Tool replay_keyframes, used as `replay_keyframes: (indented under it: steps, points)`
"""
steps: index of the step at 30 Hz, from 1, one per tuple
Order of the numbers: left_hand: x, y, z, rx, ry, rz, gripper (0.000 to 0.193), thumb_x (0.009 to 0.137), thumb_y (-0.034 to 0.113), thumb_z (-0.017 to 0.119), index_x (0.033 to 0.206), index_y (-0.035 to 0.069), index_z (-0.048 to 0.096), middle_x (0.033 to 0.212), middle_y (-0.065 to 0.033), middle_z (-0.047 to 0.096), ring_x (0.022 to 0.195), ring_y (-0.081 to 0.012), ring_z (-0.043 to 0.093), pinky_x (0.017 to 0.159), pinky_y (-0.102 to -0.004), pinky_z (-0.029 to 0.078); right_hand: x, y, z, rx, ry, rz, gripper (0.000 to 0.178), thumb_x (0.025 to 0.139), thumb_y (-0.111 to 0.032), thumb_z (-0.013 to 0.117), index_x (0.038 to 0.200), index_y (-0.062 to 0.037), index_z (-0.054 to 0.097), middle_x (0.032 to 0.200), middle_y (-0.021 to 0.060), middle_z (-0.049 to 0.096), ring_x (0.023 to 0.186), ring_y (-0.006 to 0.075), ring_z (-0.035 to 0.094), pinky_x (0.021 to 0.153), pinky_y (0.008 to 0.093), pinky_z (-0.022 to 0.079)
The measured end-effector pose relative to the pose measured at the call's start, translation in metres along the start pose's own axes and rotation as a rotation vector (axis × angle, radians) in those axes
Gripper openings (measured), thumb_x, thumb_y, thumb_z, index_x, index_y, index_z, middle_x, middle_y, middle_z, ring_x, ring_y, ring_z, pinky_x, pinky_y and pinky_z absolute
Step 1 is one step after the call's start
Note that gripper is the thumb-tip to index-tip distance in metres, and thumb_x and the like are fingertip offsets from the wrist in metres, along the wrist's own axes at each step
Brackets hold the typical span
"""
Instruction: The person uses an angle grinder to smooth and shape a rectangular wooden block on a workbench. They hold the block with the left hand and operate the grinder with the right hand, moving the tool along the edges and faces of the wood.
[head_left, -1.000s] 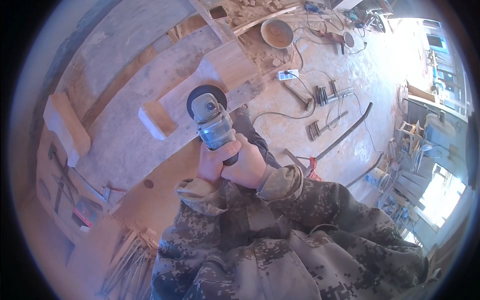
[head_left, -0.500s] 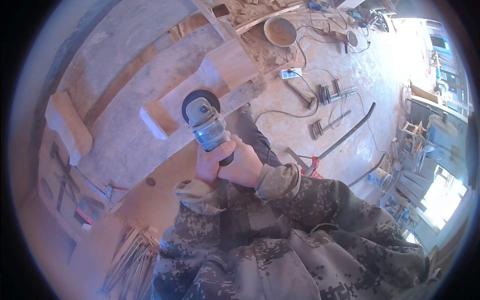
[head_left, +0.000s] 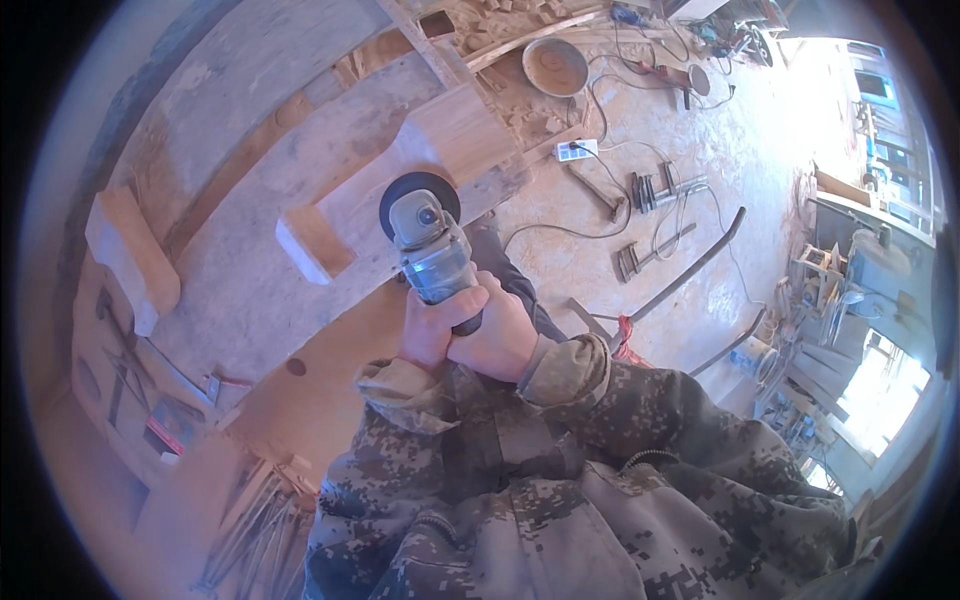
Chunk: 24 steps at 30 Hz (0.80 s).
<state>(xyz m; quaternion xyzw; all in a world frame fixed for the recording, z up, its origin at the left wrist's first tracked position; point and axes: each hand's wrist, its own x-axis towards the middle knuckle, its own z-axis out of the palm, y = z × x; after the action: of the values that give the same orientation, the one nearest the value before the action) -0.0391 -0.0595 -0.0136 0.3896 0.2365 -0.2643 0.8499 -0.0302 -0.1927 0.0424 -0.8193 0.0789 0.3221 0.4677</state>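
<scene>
Hands (head_left: 495, 335) around angle grinder (head_left: 432, 255), shaped wooden piece (head_left: 455, 135)

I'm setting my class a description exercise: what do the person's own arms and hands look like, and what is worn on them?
The left hand and right hand are ungloved. Both arms wear long, loose sleeves in a blocky, pixel-style camouflage of dark and paler grey-brown patches. The cuffs look bunched, creased and lighter.

Angle grinder (head_left: 433, 262) shifted rightward along wooden piece (head_left: 455, 130), left hand (head_left: 432, 328), right hand (head_left: 502, 335) likewise
</scene>
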Motion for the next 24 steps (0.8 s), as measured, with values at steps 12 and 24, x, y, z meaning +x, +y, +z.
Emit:
replay_keyframes:
  steps: [12,24]
  points:
    - [-0.003,-0.001,0.000,-0.028,0.022,-0.017,0.050,0.085,0.014,0.082,0.129,0.004,0.060,0.112,-0.0153,0.071,0.103,-0.0289,0.071,0.092,-0.0441,0.058,0.000,-0.002,0.000,0.061,-0.027,0.038,0.066,0.077,-0.030,0.077,0.134,-0.0058,0.053,0.124,0.0250,0.064,0.117,0.0476,0.065,0.100,0.0519,0.055]
    - [-0.005,-0.010,-0.022,-0.038,0.100,0.021,0.047,0.083,0.012,0.083,0.124,0.001,0.065,0.112,-0.0094,0.071,0.101,-0.0219,0.071,0.091,-0.0389,0.058,0.012,0.017,0.016,0.038,-0.137,-0.034,0.080,0.076,-0.032,0.076,0.144,0.0009,0.048,0.127,0.0291,0.063,0.116,0.0493,0.065,0.100,0.0518,0.055]
